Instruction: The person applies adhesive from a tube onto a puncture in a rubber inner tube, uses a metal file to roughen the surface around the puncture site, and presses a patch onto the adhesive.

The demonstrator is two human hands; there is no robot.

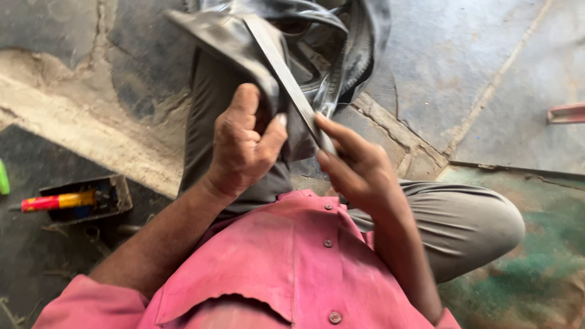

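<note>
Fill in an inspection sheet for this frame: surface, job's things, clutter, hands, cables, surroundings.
Surface: cracked concrete floor, stained green at lower right.
Job's things: black rubber tube folded over the knee; flat metal file laid against it.
Clutter: small open tray on the floor at left, holding a red and yellow tool handle.
Hands: left hand grips the rubber fold; right hand holds the file's lower end.
Cables: nothing seen.
Surroundings: pink bar at right edge; green object at left edge, kind unclear.

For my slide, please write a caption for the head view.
Left hand grips a black rubber tube while right hand holds a flat metal tool against it.
</note>
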